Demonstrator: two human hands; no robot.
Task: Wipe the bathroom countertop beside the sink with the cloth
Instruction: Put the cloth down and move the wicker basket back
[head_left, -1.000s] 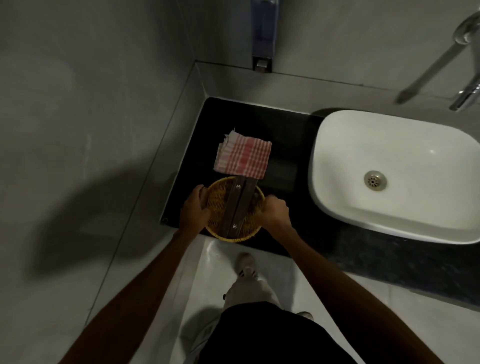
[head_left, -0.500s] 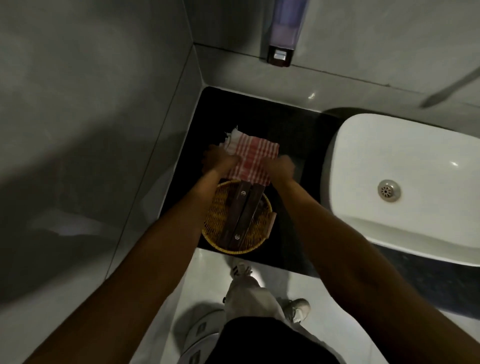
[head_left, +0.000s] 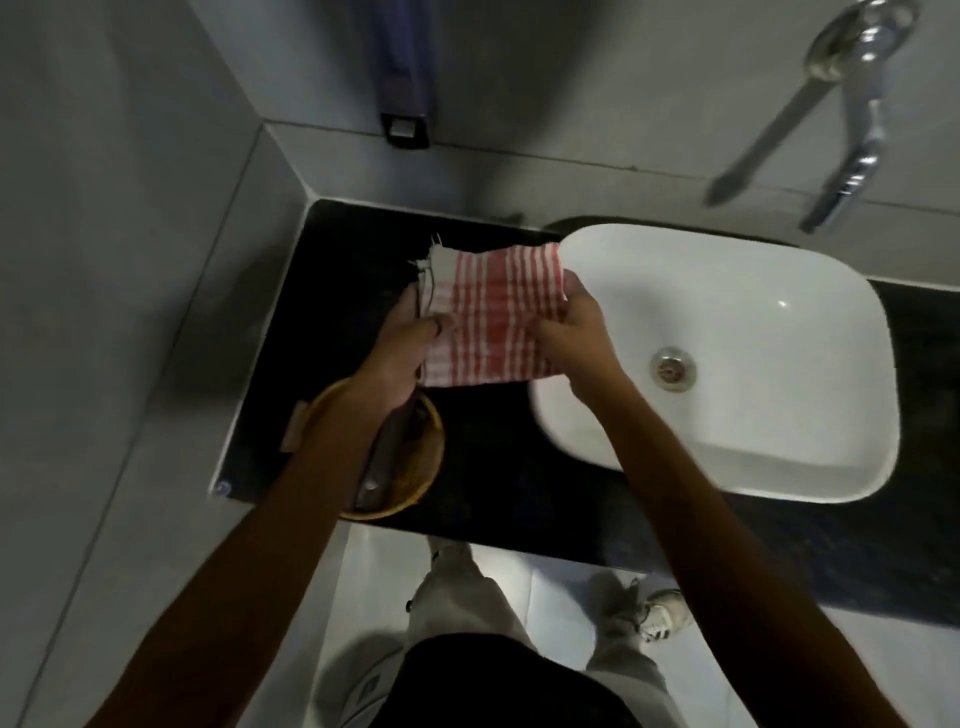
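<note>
- Countertop (head_left: 498, 467): black slab in the corner between two grey walls. Bare strip runs between your arms, in front of the sink.
- Sink (head_left: 727, 364): white vessel basin sitting on the right part of the slab, metal drain (head_left: 671, 368) in its floor. Chrome tap (head_left: 852, 130) is on the back wall above its far right corner, blurred.
- Cloth (head_left: 488, 317): red-and-white checked, folded to a rough rectangle, frayed pale edge at the far left corner. You're holding it over the slab just left of the sink; its right edge overlaps the basin rim in view. Can't tell if any of it touches the slab.
- Basket (head_left: 415, 467): round woven basket at the near left of the slab, partly under your left wrist. A dark wooden-handled item lies across it; can't tell what it is.
- Left hand (head_left: 405, 353): clamped on the cloth's left edge, thumb pressed on top, fingers tucked under.
- Right hand (head_left: 576, 332): clamped on the cloth's right edge, fingers curled round it, hand over the sink's left rim.
- Dispenser (head_left: 405, 73): dark wall-mounted unit on the back wall, above the slab's far edge.
- Your shoes and light trousers show on the pale floor below the front edge.
</note>
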